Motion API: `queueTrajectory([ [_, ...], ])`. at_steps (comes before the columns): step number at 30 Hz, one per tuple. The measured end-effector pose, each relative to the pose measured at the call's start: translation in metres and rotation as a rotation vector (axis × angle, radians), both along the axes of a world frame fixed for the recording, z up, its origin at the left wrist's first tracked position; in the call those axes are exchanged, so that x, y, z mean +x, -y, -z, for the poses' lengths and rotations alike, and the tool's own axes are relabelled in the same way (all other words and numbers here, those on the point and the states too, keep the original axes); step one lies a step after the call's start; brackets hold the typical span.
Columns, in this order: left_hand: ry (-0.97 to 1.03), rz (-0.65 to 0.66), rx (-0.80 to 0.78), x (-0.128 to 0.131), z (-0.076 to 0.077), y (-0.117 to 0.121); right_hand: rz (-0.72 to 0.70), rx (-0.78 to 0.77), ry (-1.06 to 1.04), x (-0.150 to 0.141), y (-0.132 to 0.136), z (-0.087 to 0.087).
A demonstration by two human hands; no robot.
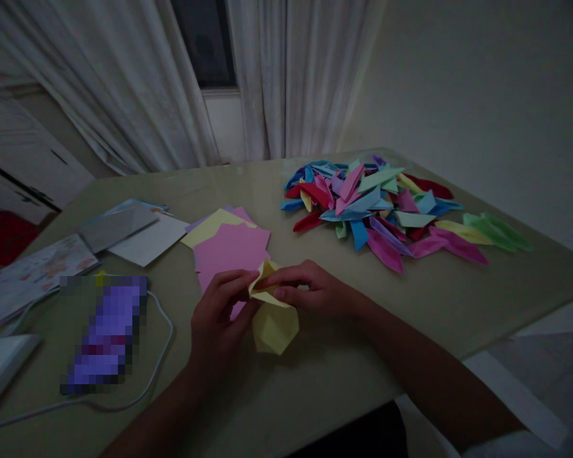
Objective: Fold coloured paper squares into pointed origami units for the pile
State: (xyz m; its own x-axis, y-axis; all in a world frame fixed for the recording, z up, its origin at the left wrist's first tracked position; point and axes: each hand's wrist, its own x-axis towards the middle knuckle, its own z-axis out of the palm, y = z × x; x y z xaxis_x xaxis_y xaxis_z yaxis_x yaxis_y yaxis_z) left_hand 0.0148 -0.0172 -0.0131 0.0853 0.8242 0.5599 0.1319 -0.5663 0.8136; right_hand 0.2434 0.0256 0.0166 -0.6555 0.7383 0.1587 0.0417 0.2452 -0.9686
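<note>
A partly folded sheet of yellow origami paper (275,327) is held between both hands above the near part of the table. My left hand (222,312) pinches its left edge, thumb below and fingers above. From the other side my right hand (315,289) grips the upper part, its fingertips reaching into an open fold. The lower part of the paper hangs down as a many-sided flap with creases. Just behind the hands lie loose paper sheets, a pink sheet (233,248) on top and a yellow sheet (217,227) under it.
A heap of folded colored paper pieces (363,197) covers the table's back right. On the left lie a patterned booklet (41,273), a white sheet (148,238), a blurred-out purple item (107,334), a white cable (169,331) and a white device (4,362). Curtains (310,76) hang behind.
</note>
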Motion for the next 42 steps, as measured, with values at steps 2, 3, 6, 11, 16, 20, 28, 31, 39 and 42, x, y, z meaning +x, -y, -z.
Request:
queueTrajectory([
  [2, 0.017, -0.025, -0.053, 0.001, -0.002, 0.001, 0.035, -0.028, -0.057, -0.002, -0.001, 0.003],
  [3, 0.027, -0.042, -0.089, 0.002, -0.003, 0.001, 0.085, -0.038, -0.096, -0.002, -0.002, 0.004],
  [6, 0.059, -0.085, -0.226, 0.004, -0.006, 0.001, 0.289, -0.055, -0.236, -0.004, -0.007, 0.007],
  [11, 0.084, -0.105, -0.296, 0.005, -0.01, 0.001, 0.381, -0.086, -0.293, -0.006, -0.016, 0.005],
  [16, 0.051, -0.019, -0.304, 0.004, -0.008, 0.0, 0.227, -0.215, -0.248, -0.013, -0.014, 0.011],
  [20, 0.092, 0.125, -0.428, 0.006, -0.006, 0.0, 0.294, -0.133, -0.196, -0.013, -0.012, 0.015],
  [28, 0.09, 0.156, -0.523, 0.008, -0.005, 0.004, 0.312, 0.03, -0.057, -0.011, -0.009, 0.011],
  [31, 0.016, 0.111, -0.442, 0.008, -0.005, 0.004, 0.285, 0.027, -0.064, -0.011, -0.009, 0.012],
  [39, -0.074, -0.021, -0.333, 0.007, -0.005, 0.003, 0.242, -0.01, -0.09, -0.012, -0.01, 0.012],
  [42, -0.087, -0.029, -0.317, 0.007, -0.006, 0.004, 0.241, -0.044, -0.108, -0.012, -0.01, 0.011],
])
